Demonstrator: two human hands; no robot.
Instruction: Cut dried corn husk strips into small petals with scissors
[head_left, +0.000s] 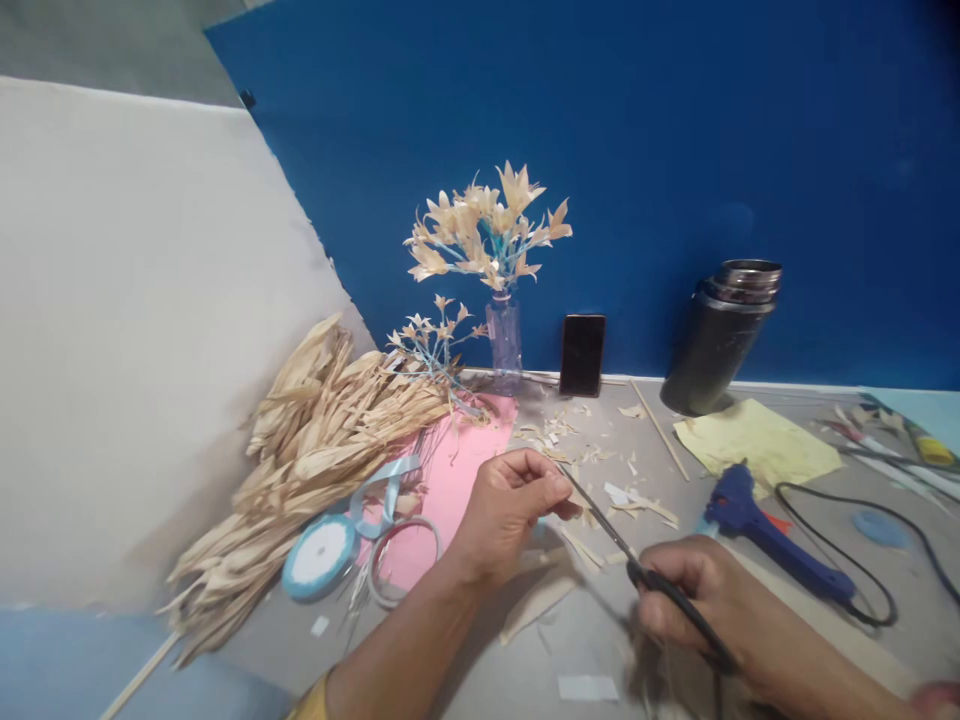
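Wrapped round the dark handles of the scissors (637, 572), the right grip (694, 590) is closed, with the fingers curled over them. I see the left grip (517, 500) narrow, thumb and forefinger brought close at the scissors' tip; I cannot tell whether anything is pinched between them, nor whether the tip touches the skin. Slim and metallic along the blades, the scissors turn black at the handles. From where I watch, the two blades look nearly together, reading as one thin grey bar. They hang between the two grips, over the near middle of the worktop (525, 680), and I see pale scraps (652, 505) lying just beyond. Their long axis runs on a slant through my view: handles at the lower right, points at the upper left, aimed at the left thumb. On my right, beyond the right grip, a blue glue gun (780, 545) lies on the worktop, its body slanting much the same way. To my left I have a blue-edged ribbon spool (321, 556) and a heap of dried husks (322, 460), both well apart from the blades.
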